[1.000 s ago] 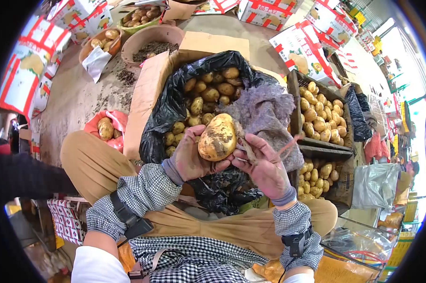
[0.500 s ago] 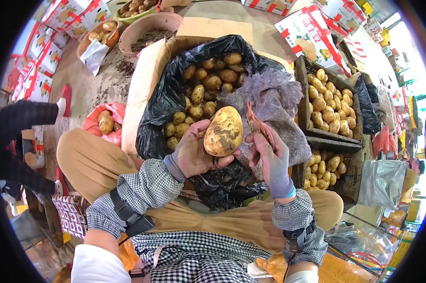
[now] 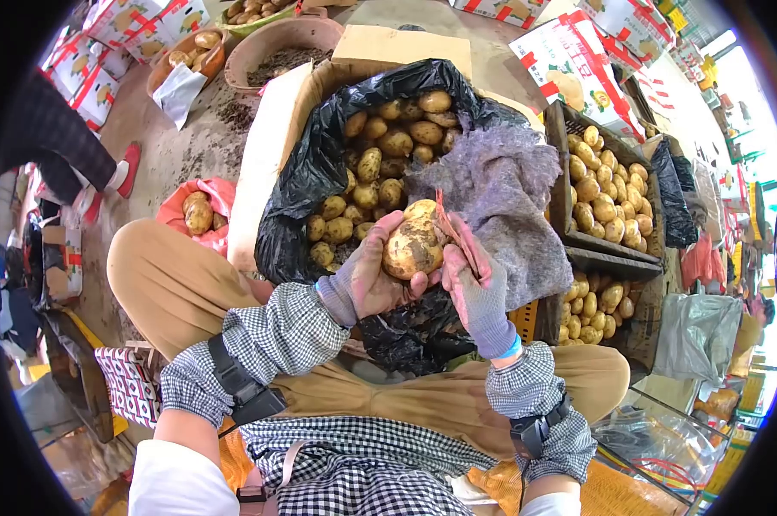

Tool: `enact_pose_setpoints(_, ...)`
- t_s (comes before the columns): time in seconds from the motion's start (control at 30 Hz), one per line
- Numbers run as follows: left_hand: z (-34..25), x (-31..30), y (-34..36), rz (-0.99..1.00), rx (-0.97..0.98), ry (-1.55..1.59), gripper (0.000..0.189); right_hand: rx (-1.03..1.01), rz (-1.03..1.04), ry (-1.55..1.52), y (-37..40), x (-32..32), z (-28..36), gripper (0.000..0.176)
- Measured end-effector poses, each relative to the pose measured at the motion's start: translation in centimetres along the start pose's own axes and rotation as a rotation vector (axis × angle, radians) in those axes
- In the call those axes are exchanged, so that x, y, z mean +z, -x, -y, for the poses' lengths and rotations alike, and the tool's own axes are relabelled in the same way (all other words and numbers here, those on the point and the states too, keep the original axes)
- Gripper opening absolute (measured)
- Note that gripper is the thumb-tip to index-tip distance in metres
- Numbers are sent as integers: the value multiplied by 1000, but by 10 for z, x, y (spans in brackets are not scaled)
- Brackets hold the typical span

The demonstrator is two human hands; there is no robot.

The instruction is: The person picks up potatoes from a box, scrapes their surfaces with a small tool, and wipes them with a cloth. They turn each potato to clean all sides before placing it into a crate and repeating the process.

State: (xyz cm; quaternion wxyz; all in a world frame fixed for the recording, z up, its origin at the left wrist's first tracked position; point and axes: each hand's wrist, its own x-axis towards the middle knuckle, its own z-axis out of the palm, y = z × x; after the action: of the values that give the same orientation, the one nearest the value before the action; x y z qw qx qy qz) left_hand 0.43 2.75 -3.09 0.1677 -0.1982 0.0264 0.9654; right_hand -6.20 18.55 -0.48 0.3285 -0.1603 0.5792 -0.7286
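Closer now, the right hand (image 3: 473, 279) pinches a thin reddish strip (image 3: 443, 222) against the big yellow mud-stained potato (image 3: 414, 247), which the left hand (image 3: 373, 277) is cradling before the black plastic bag (image 3: 296, 202).

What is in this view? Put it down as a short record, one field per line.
left hand: cradles a dirt-marked potato
right hand: pinches a reddish scrap against the potato
container: cardboard box lined with black plastic, loose potatoes inside
cloth: grey cloth draped over the plastic's right side
right side: crates holding more potatoes
left side: pink bag, open, potatoes inside
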Motion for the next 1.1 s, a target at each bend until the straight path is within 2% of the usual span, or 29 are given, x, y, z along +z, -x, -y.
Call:
enact_pose_setpoints(0.1, 0, -1, 1, -18, 8, 62, 43, 20, 35, 40, 2, 1, -9, 43)
enact_pose_setpoints(0.2, 3, -11, -2, -114, 78, 49, 40, -5, 57, 208, 0, 1, -11, 41)
enact_pose_setpoints(0.27, 1, -12, -2, -117, 20, 98, 41, -7, 82, 394, -3, 1, -11, 40)
enact_pose_setpoints(0.3, 0, -13, -3, -120, -41, 145, 41, -5, 77, 392, -5, 0, -11, 40)
enact_pose_setpoints(0.4, 2, -18, -5, -161, -21, 195, 41, -53, 133, 383, -9, -4, -13, 40)
enact_pose_setpoints(0.53, 2, -26, -9, -182, -66, 235, 42, 39, 209, 328, -16, -14, -19, 40)
enact_pose_setpoints(0.6, 3, -29, -11, -278, -80, 275, 44, 67, 233, 357, -20, -15, -18, 41)
enact_pose_setpoints(0.77, -1, -27, -8, -341, -147, 251, 46, 328, 274, 284, -20, -12, -3, 44)
enact_pose_setpoints(0.87, -3, -28, -9, -336, -157, 230, 47, 333, 258, 153, -20, -11, -7, 45)
enact_pose_setpoints(1.1, -4, -32, -8, -316, -181, 243, 50, 334, 301, 193, -24, -18, -14, 44)
